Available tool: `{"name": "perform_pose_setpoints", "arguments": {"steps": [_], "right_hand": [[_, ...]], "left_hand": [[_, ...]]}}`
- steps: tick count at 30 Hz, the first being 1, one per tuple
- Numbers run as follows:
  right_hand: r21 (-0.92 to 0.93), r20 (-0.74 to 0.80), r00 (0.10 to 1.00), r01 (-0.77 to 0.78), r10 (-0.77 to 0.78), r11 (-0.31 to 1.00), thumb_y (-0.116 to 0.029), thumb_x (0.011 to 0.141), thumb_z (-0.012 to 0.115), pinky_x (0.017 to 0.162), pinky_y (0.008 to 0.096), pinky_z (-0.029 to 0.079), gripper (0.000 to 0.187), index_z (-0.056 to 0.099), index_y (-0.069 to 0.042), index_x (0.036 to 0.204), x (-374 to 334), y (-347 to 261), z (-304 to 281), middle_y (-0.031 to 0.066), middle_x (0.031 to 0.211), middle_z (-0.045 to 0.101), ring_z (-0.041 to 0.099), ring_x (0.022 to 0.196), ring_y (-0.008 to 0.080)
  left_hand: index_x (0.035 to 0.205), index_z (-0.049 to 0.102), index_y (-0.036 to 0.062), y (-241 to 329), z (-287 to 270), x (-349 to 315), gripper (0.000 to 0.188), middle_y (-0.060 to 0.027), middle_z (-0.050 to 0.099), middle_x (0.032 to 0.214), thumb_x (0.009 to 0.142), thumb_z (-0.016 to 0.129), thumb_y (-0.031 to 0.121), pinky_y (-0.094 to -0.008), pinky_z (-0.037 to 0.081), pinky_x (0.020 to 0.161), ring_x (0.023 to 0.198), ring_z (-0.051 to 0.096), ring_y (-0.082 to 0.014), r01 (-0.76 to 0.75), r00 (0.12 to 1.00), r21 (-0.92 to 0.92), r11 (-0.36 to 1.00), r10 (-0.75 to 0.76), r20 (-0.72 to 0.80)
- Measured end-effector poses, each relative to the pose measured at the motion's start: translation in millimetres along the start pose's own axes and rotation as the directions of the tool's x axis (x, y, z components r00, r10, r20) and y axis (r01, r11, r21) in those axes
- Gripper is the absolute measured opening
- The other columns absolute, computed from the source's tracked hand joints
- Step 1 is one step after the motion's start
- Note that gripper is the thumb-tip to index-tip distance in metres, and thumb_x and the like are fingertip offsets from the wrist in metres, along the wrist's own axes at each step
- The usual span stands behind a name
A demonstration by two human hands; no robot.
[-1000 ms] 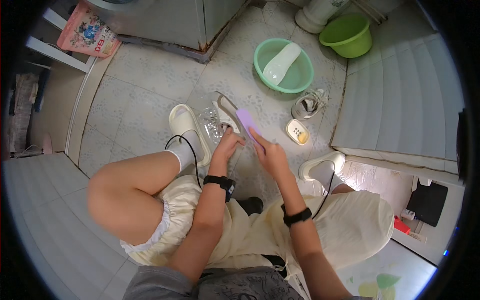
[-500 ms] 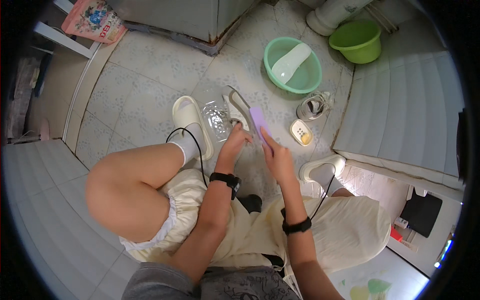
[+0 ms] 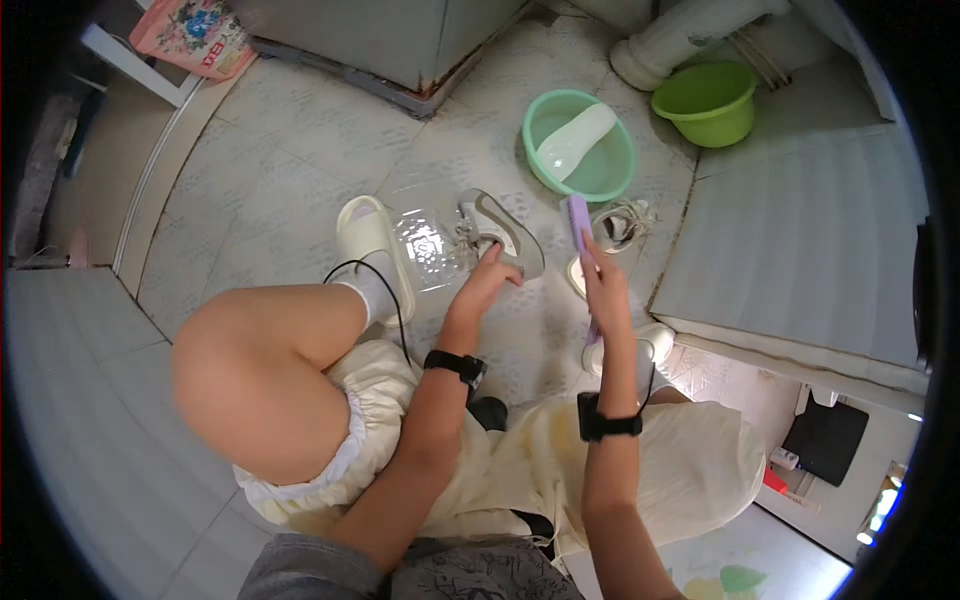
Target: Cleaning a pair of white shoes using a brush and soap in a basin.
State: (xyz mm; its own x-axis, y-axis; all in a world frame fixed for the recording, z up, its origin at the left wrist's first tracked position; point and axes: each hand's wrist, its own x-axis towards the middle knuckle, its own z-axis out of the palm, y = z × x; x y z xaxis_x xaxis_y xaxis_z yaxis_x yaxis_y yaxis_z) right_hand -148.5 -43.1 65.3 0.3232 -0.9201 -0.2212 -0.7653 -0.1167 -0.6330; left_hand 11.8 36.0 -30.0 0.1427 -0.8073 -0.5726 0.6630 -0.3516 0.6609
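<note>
My left hand [image 3: 487, 282] is closed on a white and grey sneaker [image 3: 490, 213], its fingers at the shoe's opening. The sneaker lies tilted on its side, low over the floor, with its laces hanging to the left. My right hand [image 3: 608, 290] grips the handle of a purple scrubbing brush [image 3: 577, 222], held upright and apart from the sneaker, bristles hard to make out. Beside the sneaker on the left lies a clear plastic tray or sheet [image 3: 425, 238], shiny and wet-looking. A second sneaker [image 3: 618, 229] stands behind the brush. My right hand partly hides a soap dish [image 3: 576, 277].
A mint green basin [image 3: 533, 165] holds a long white insole-shaped piece [image 3: 577, 143]. Farther right stands a lime green bucket [image 3: 705, 105] near a white pipe [image 3: 650, 65]. A grey cabinet [image 3: 350, 45] is at the back, with a pink bag [image 3: 195, 38] left of it.
My right hand has moved right with the brush, away from the sneaker, and the brush now points more upright. The sneaker has turned and shifted right in my left hand.
</note>
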Motion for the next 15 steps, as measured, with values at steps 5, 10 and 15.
{"name": "perform_pose_setpoints", "arguments": {"steps": [5, 10, 15], "right_hand": [[0.096, -0.136, 0.986, 0.105, -0.092, 0.99, -0.01, 0.087, 0.049, 0.063, 0.0304, 0.045, 0.039, 0.049, -0.02, 0.125, -43.8, -8.3, -1.5, 0.0195, 0.074, 0.057, 0.052, 0.058, 0.0233], [0.11, -0.247, 0.964, 0.129, -0.098, 0.986, -0.011, 0.088, 0.049, 0.056, 0.0333, 0.043, 0.04, 0.047, -0.02, 0.127, -32.7, -27.0, 2.8, 0.022, 0.071, 0.056, 0.051, 0.054, 0.0267], [-0.057, -0.232, 0.954, 0.184, -0.192, 0.981, -0.011, 0.086, 0.051, 0.052, 0.0367, 0.042, 0.041, 0.047, -0.019, 0.127, -33.2, -18.0, 14.0, 0.0228, 0.068, 0.055, 0.052, 0.052, 0.0305]], "left_hand": [[0.132, 0.028, -0.0044, 14.3, 26.5, 4.9, 0.067, -0.0119, 0.047, 0.118, 0.072, 0.057, -0.004, -0.0264, 0.041, 0.086, 0.107, 0.047, -0.0184, -0.23, 0.967, -0.063, 0.971, 0.235, 0.093], [0.115, 0.05, -0.0032, 20.2, 52.1, 2.4, 0.036, -0.0068, 0.059, 0.106, 0.081, 0.058, 0.003, -0.0249, 0.043, 0.082, 0.095, 0.055, -0.0119, -0.313, 0.926, -0.024, 0.949, 0.311, 0.213], [0.109, 0.054, -0.0039, 11.6, 54.7, 5.7, 0.028, -0.009, 0.062, 0.101, 0.081, 0.056, 0.001, -0.0245, 0.046, 0.077, 0.088, 0.058, -0.012, -0.372, 0.925, 0.128, 0.919, 0.355, 0.137]]}}
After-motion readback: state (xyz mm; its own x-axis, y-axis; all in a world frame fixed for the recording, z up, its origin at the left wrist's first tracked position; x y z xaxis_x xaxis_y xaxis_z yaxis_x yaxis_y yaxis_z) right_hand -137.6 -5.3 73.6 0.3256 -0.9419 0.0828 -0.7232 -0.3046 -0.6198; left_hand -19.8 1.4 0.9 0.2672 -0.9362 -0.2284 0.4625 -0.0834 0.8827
